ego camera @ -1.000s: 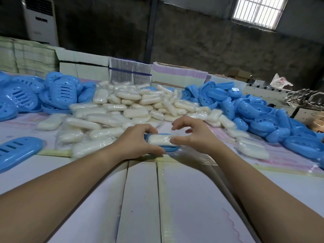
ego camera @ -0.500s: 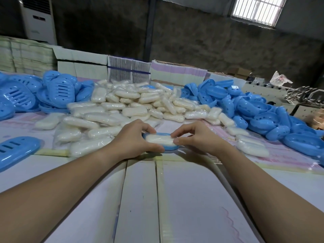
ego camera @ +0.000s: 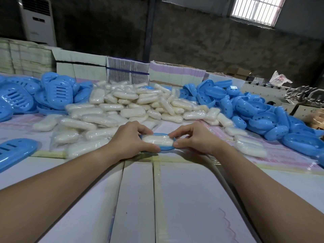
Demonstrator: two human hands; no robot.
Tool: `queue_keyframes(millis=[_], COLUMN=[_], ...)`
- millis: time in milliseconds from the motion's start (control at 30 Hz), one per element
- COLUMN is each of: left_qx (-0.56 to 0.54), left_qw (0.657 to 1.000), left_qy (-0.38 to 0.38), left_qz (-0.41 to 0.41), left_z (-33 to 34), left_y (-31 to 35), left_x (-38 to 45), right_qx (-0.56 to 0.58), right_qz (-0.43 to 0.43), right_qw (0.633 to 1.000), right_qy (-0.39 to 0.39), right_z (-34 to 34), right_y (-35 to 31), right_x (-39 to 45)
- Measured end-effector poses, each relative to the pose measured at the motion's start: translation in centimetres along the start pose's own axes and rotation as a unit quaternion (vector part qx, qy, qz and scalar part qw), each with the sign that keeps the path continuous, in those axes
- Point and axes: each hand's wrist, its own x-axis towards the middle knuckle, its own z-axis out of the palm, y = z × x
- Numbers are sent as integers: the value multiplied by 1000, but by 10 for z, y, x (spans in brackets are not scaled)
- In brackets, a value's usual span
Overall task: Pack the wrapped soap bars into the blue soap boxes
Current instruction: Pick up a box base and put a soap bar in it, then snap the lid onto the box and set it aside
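My left hand (ego camera: 128, 140) and right hand (ego camera: 193, 137) both pinch the blue soap box (ego camera: 164, 147) on the worktop (ego camera: 138, 199), with the wrapped soap bar (ego camera: 157, 139) sitting in it between my thumbs. If I press unevenly, the slick wrap could slide and the bar pop out. Both arms reach straight forward, wrists low, fingers curled over the ends.

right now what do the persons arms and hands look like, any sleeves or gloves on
Both forearms are bare as far as the frame shows, with no sleeve edge in view. The left hand and right hand wear no gloves, and no rings, watch or bracelet show.
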Motion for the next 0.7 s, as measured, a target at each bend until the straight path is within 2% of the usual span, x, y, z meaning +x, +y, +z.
queue_keyframes(millis=[167,400,500,533,633,667,700], left_qx=[-22,-16,-9,-8,3,7,9], left_qw=[999,1000,1000,1000,999,998,997], left_qy=[-17,-7,-14,-19,-41,-48,-57], left_qz=[-30,-20,-9,-4,22,33,44], left_z=[0,1,2,1,1,3,5], left_y=[0,2,1,0,-1,-1,0], left_x=[2,-1,-2,-2,-2,-2,-3], right_qx=[12,18,90,114,174,147,73], right_qz=[2,27,16,12,64,91,127], right_qw=[1000,999,996,992,951,937,928], right_qy=[12,34,9,44,249,303,341], right_z=[2,15,12,6,-22,-33,-45], right_y=[-4,-18,-20,-17,9,22,35], right_x=[-1,9,13,18,39,46,52])
